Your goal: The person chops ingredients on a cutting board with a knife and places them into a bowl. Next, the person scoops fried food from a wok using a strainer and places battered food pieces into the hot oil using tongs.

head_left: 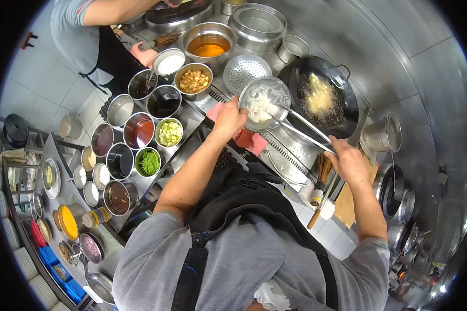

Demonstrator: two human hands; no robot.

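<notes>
My left hand [230, 120] grips the rim of a metal bowl [249, 122] holding white, coated pieces [262, 107]. In my right hand [346, 158] are long metal tongs [308, 126], whose tips reach into the bowl among the pieces. Just right of the bowl, a black wok [350, 98] contains bubbling dark oil with pale yellow food [319, 96] frying in it. A perforated metal strainer [247, 71] lies behind the bowl. Under the bowl's front edge is a reddish cloth [251, 142].
At the left stand several metal pots of sauces and ingredients, including chopped greens [149, 162]. A pot of orange liquid [209, 47] is behind. A co-worker [75, 36] stands at the upper left. A bamboo brush [323, 176] and wooden-handled tool [313, 218] lie below my right hand.
</notes>
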